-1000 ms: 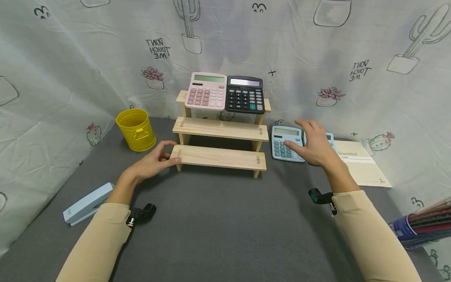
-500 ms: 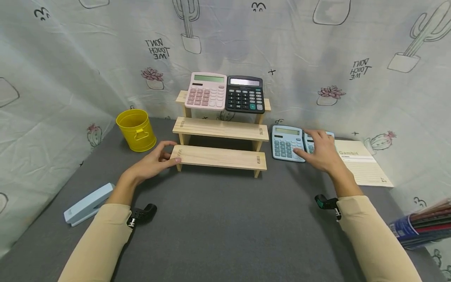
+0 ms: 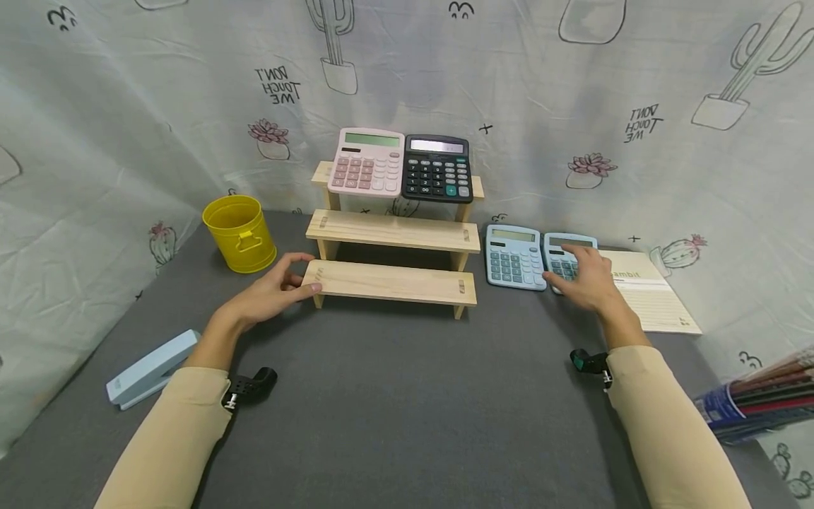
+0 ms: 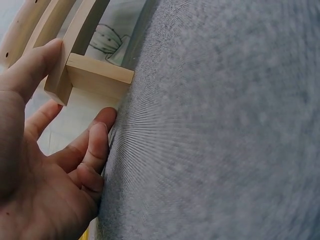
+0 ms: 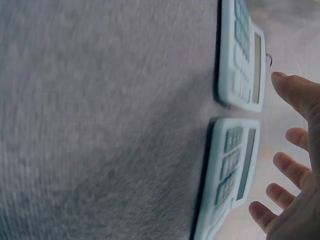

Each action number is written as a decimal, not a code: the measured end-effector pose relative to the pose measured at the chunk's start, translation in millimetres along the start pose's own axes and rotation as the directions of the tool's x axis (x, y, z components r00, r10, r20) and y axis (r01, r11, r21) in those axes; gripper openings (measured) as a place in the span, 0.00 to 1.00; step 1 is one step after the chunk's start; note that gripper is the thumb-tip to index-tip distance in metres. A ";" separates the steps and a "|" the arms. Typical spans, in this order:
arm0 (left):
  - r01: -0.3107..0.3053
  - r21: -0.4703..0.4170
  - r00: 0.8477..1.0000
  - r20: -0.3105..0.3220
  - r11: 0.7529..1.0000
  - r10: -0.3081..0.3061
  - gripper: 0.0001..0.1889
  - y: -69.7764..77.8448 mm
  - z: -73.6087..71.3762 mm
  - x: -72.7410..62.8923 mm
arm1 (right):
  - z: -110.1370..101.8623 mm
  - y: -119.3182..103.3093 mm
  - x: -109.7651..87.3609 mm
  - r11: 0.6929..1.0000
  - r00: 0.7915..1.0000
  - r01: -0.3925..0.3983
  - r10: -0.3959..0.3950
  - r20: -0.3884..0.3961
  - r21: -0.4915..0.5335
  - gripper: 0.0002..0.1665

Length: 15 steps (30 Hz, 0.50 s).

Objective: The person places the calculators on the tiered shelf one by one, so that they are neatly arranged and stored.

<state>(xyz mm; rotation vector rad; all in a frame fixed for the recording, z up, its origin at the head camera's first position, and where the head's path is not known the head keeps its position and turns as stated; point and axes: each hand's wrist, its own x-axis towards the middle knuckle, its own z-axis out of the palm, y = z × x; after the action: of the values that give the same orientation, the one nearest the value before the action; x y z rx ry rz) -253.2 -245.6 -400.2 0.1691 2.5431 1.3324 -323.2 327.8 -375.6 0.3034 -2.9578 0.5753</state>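
A three-step wooden display stand [image 3: 389,283] is in the middle of the head view. My left hand [image 3: 270,291] pinches the left end of its lowest board, thumb on the top face. In the left wrist view, the thumb [image 4: 52,50] lies over the board edge and other fingers curl beside the stand's leg [image 4: 100,75]. Two light blue calculators [image 3: 516,258] lie side by side right of the stand. Over the right-hand calculator [image 3: 569,242] hovers my right hand [image 3: 591,281], thumb and fingers spread. In the right wrist view those fingers are apart from both calculators [image 5: 235,175].
A pink calculator [image 3: 367,162] and a black calculator [image 3: 437,168] lean on the top step. Left are a yellow bucket [image 3: 238,233] and a light blue stapler [image 3: 152,369]. Right are a cream notebook [image 3: 651,293] and a tub of pencils [image 3: 757,399]. A patterned curtain [image 3: 509,85] hangs behind.
My right hand has moved right and a little nearer to me, down toward the right-hand blue calculator, uncovering more of it. The left hand keeps its hold on the stand.
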 end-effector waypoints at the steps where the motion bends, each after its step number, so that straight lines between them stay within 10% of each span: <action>1: -0.001 0.001 1.000 -0.001 1.000 0.001 0.44 -0.1 -0.3 -0.1 | 0.4 2.5 0.6 1.000 1.000 -0.011 0.011 0.008 -0.004 0.45; 15: 0.004 0.006 1.000 0.000 1.000 -0.004 0.44 -3.7 -1.0 0.5 | 3.1 24.4 4.9 0.986 0.983 -0.158 0.162 0.089 -0.051 0.51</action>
<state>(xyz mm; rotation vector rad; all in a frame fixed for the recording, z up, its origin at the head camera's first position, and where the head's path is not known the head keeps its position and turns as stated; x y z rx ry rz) -253.8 -248.3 -402.8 0.1658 2.5461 1.3231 -333.5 347.9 -386.4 0.0902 -3.0998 0.5267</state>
